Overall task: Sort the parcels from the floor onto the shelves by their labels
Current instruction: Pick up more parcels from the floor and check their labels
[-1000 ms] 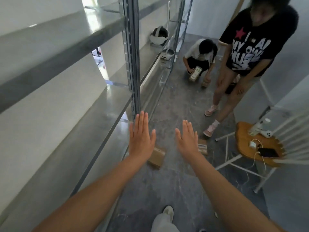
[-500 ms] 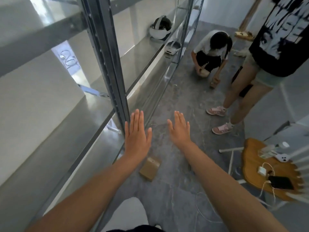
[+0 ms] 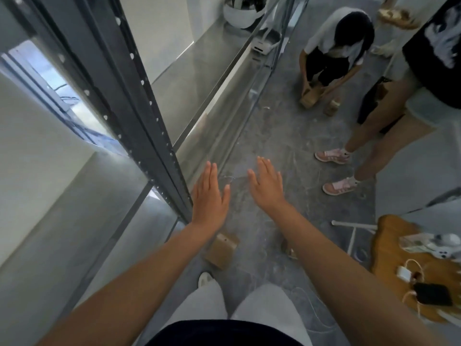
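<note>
Empty hands above a floor parcel

Metal shelving point(image 3: 139, 116) fills the left. Both arms reach forward; left hand point(image 3: 209, 198) and right hand point(image 3: 267, 188) are flat, fingers spread, grasping nothing. A brown parcel point(image 3: 222, 250) lies on the floor beneath the left wrist

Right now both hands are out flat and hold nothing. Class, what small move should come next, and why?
Probably lower the left hand to the brown parcel on the floor just below its wrist. Both it and the right hand are open and empty, and that parcel lies nearest, beside the shelf post.
</note>
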Available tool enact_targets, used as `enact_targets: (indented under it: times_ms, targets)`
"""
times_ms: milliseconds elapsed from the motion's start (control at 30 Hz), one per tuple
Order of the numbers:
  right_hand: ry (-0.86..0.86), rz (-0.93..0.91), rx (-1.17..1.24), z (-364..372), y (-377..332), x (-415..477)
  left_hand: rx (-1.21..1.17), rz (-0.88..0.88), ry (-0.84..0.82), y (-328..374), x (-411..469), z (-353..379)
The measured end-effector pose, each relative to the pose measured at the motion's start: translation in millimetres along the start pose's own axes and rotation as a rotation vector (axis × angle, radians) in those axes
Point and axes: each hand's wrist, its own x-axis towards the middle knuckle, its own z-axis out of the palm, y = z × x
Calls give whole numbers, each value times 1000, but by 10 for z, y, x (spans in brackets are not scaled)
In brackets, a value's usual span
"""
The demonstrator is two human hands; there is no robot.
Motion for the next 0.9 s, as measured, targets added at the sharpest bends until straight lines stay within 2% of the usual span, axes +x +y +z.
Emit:
enact_targets:
  times_ms: [167,367,533,667,900]
  targets:
    - [-103,-38,-36,191,280,256,-216,-158,-62,-119,46,335]
    - [-328,-94,-117,644,924,455,-371,-555,-37,-466,-176,1053]
    - [-413,-181,-194,1085,1521,650,-424,-782,43,-914,-314,1614]
    - [-470,-152,-193,1594,1908,841,-408,-958,45,-1377,-316,2063]
    - [-595,-99,-162,2943,2441,1171,-379,-1036,-15,-2491,-710,3295]
